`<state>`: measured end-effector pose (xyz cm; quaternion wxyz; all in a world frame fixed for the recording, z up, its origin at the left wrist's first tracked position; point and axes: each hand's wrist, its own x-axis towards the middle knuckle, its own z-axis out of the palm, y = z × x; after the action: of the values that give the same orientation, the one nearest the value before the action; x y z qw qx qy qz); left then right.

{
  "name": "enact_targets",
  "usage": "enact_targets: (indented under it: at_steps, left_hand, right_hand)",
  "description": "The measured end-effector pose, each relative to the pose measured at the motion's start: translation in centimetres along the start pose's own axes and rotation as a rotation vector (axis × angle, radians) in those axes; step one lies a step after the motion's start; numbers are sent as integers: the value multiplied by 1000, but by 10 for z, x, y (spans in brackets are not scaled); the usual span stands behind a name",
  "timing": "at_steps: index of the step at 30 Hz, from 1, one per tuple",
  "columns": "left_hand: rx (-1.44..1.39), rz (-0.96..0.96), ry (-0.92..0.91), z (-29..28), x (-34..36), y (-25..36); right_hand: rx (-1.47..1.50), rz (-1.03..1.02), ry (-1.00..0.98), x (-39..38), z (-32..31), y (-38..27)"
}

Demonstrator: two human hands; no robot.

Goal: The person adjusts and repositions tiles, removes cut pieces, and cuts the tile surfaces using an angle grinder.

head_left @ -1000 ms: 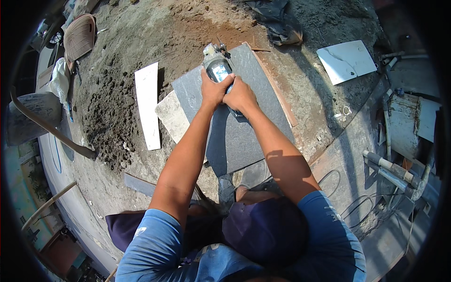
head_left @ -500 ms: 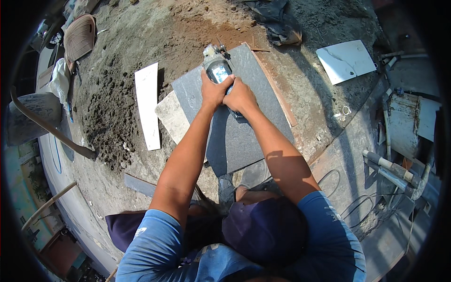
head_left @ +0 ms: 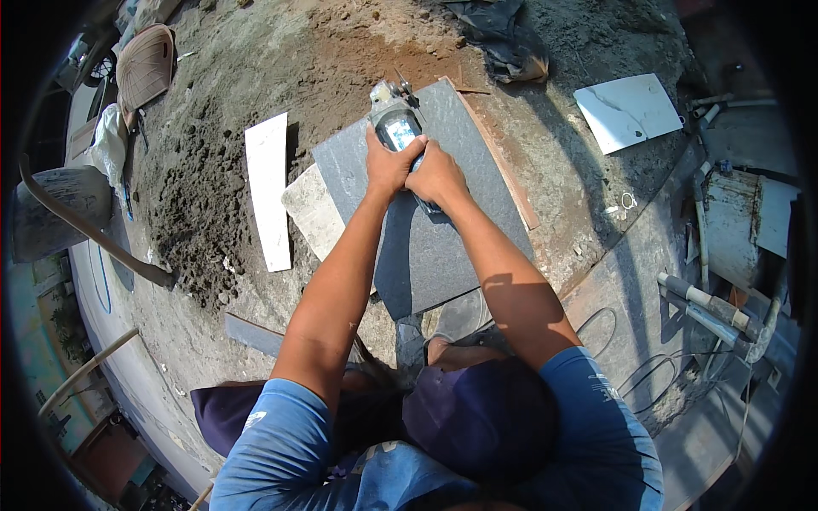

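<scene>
Both of my hands are closed round an angle grinder [head_left: 397, 129], its metal head and disc pointing away from me. My left hand [head_left: 388, 167] grips the left side of its body, and my right hand [head_left: 438, 175] wraps the rear part, close against the left. Beneath the tool lies a dark grey tile [head_left: 477, 196], with the disc near the tile's far edge. Under the tile's left side a pale slab [head_left: 312, 209] sticks out. Along its right edge runs a thin reddish-brown strip [head_left: 498, 157]. Whether the disc touches the tile cannot be made out.
A white tile strip [head_left: 268, 192] lies left beside loose dark soil [head_left: 200, 196]. Farther right rest a broken white tile [head_left: 629, 111] and a black plastic bag [head_left: 498, 38]. Pipes [head_left: 711, 302] and a looping cable [head_left: 652, 375] lie at right. A woven conical hat [head_left: 145, 68] is far left.
</scene>
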<state>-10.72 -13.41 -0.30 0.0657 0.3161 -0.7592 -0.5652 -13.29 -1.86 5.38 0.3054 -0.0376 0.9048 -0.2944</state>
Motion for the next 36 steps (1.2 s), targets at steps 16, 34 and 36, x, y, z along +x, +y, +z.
enact_targets:
  at_steps: [16,34,36]
  left_hand:
    - [20,-13,17,2,-15,16]
    - [2,0,20,2,-16,8]
    - [-6,3,12,2,-20,14]
  right_hand:
    - [1,11,-9,-5,-5,4]
    - [2,-1,6,-7,1,8]
    - [9,-2,2,-8,-1,9]
